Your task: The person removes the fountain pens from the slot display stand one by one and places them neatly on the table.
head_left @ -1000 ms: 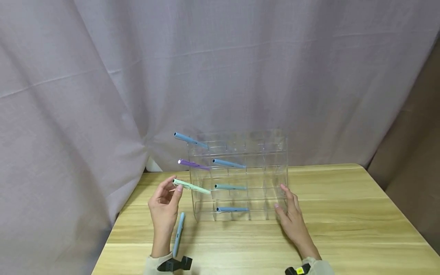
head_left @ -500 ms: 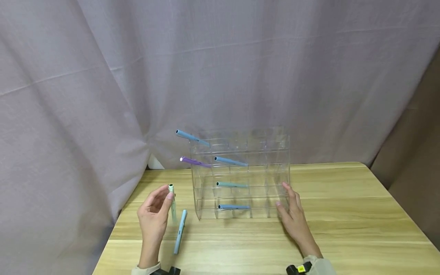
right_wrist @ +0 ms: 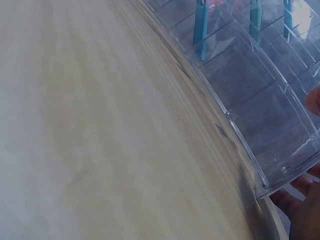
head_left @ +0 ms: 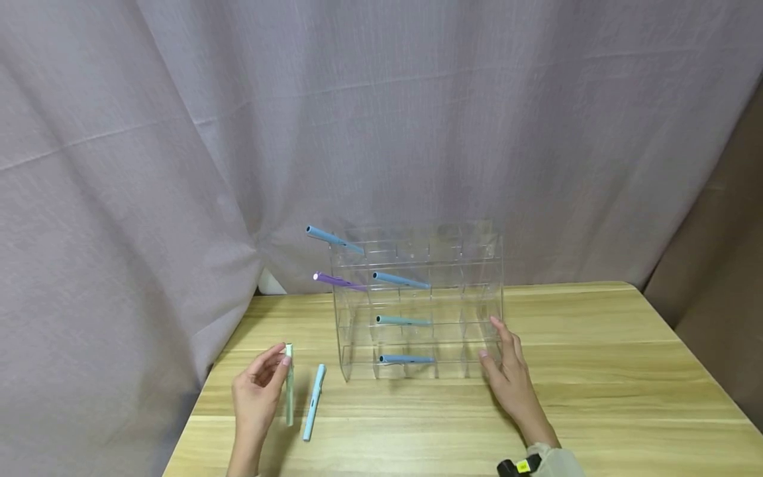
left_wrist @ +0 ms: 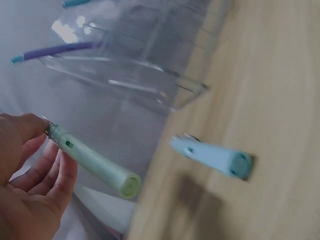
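My left hand pinches a light green pen near one end, between thumb and fingers. The pen points down toward the table, left of the rack. Beside it, a light blue pen lies on the wood; the left wrist view shows the green pen apart from that blue pen. My right hand grips the lower right side of a clear display rack, thumb at the front and fingers along the side wall. In the right wrist view that hand is partly cut off.
Pens sit in the rack's left part: a blue pen at top, a purple pen below, then another blue pen, a teal pen and a lower blue pen. A grey curtain hangs behind the wooden table.
My left hand has drawn the green pen away from the rack, moving left and down, and turned it from nearly level to pointing downward. The right hand stays on the rack.
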Motion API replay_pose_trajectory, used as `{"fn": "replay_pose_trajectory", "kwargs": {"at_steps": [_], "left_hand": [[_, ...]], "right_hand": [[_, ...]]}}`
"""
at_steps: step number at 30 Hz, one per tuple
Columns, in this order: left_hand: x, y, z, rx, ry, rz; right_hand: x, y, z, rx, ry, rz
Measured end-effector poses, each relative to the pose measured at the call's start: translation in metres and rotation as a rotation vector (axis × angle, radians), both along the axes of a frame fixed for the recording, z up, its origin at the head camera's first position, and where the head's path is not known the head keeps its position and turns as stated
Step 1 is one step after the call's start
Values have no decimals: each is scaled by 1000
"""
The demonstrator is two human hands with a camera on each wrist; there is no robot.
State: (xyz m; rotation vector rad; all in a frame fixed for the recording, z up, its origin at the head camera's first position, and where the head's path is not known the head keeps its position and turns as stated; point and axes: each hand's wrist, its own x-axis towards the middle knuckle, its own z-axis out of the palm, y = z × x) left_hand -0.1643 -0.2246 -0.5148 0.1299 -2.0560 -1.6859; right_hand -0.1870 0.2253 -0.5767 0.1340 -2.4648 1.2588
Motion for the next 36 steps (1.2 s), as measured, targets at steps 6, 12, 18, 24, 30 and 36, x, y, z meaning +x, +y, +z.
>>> {"fn": "replay_pose_trajectory", "kwargs": {"at_steps": [6, 12, 18, 24, 30, 36], "left_hand": [[-8, -2, -22, -120, -96, 13], [-15, 1, -37, -275, -160, 6], [-23, 3, -47, -347, -202, 3], [-27, 7, -50, -397, -236, -15], [-28, 10, -50, -413, -290, -17], [-27, 13, -48, -433, -305, -11]], "right_hand": [[0, 0, -1, -1, 2, 2], [0, 0, -2, -6, 4, 6], [-1, 1, -2, -14, 10, 4], [-1, 0, -3, -10, 0, 3], [0, 0, -3, -9, -8, 0], [0, 0, -1, -8, -6, -1]]}}
